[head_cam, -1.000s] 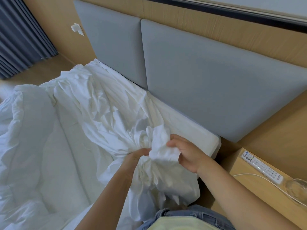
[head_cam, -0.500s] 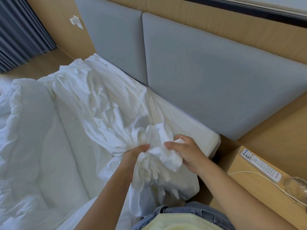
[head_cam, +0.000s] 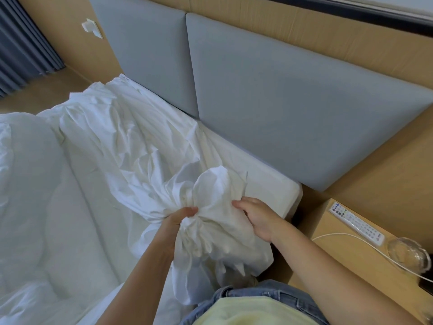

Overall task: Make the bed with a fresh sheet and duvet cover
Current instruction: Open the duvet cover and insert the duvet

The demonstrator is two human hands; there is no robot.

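Observation:
A crumpled white sheet stretches along the head of the bed, from the far corner to a gathered bunch in front of me. My left hand grips that bunch from the left. My right hand holds the same bunch from the right, fingers curled into the cloth. A bare mattress corner shows behind the bunch, against the headboard. A white duvet lies heaped on the left of the bed.
A grey padded headboard runs along the wooden wall. To the right stands a wooden bedside table with a remote, a white cable and a glass dish. Dark curtains hang at the far left.
Both hands have gathered more of the sheet; the bunch now puffs up higher between them. My right hand slid lower on the cloth, and the view shifted slightly.

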